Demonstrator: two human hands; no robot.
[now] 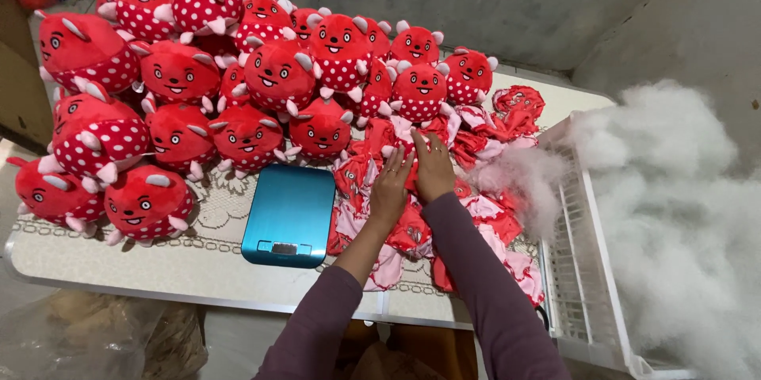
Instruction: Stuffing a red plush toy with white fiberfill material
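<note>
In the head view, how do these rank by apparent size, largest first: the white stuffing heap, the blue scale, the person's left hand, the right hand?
1. White stuffing heap, by far the largest.
2. Blue scale.
3. Left hand and right hand: they look alike, so I do not rank them.

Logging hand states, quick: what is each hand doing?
Left hand: open, flat on the unstuffed red toy skins.
Right hand: open, resting on the same pile.

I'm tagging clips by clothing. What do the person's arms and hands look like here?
Both arms wear long, close-fitting sleeves of a dull purple, plain and unmarked, ending at the wrists. The left hand and right hand are bare: no gloves, and no rings or watch that I can make out.
</note>
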